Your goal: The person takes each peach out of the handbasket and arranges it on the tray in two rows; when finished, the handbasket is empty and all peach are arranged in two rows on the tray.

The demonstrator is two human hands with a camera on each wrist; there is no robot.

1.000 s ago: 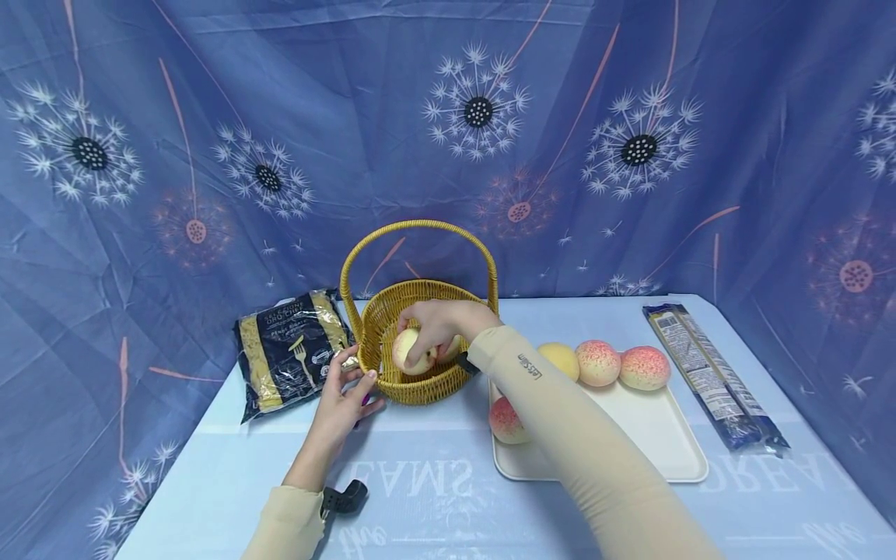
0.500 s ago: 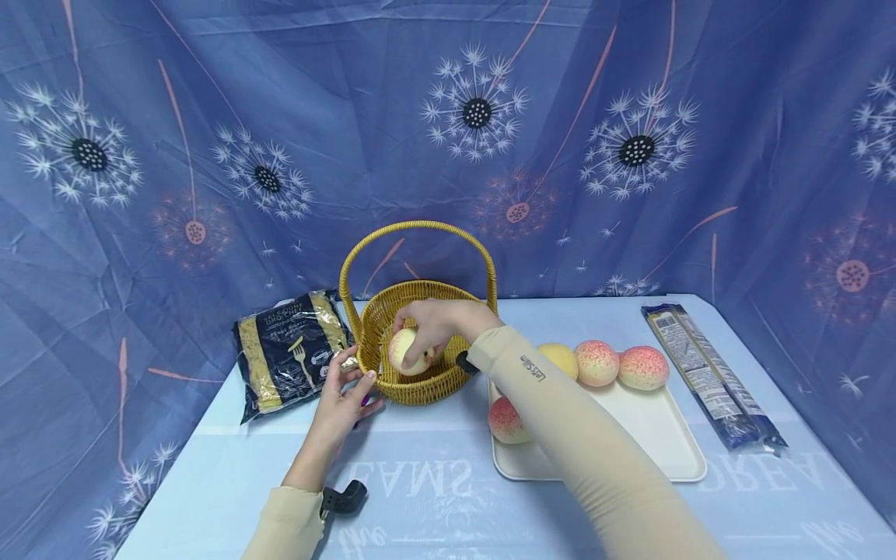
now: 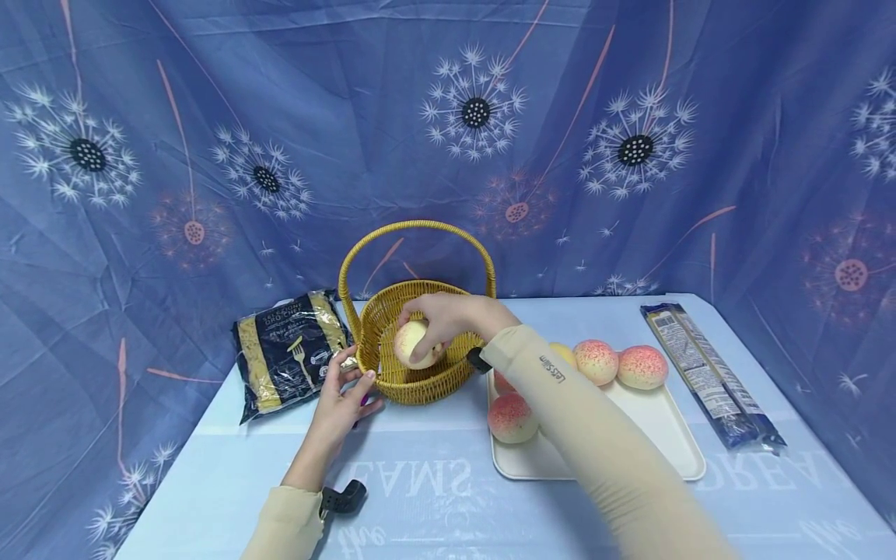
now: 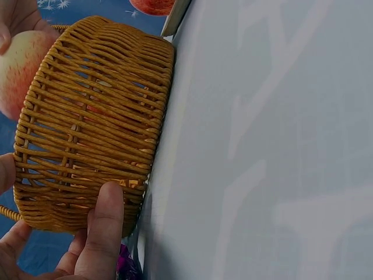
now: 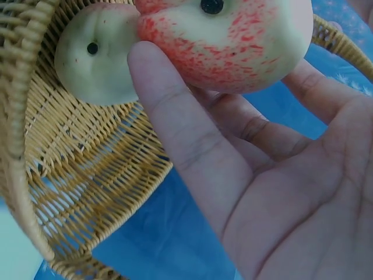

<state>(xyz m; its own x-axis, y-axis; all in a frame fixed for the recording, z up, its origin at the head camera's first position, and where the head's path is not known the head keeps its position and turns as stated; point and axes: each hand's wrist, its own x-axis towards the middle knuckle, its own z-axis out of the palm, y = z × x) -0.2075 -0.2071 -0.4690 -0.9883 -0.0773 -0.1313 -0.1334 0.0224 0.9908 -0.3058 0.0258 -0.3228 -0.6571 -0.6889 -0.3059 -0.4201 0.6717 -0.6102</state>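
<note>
Nearest the person, the left hand [image 3: 343,408] rested on the table [image 3: 434,498] at about 7 o'clock from the basket [image 3: 413,381], its fingers [image 4: 105,227] lying loosely curved against the woven wall rather than clasping it; the hand was relaxed and held nothing. At 4 o'clock from the basket sat a white tray [image 3: 658,443], with one peach [image 3: 512,418] at its near left corner and three more fruits lined along its far edge, the rightmost [image 3: 642,367] pink and speckled. The right hand [image 3: 448,319] hung over the basket's opening, its thumb and fingers curled round a pale peach with a red blush [image 3: 414,344], gripping it just above the rim. The right wrist view showed a second pale peach [image 5: 96,61] lying inside the basket, touching the held one. At 9 o'clock from the basket lay a bag of pasta [image 3: 290,351]; at 3 o'clock, beyond the tray, a long packet of spaghetti [image 3: 710,377]. Farthest back hung a blue cloth [image 3: 210,117] printed with dandelions.
</note>
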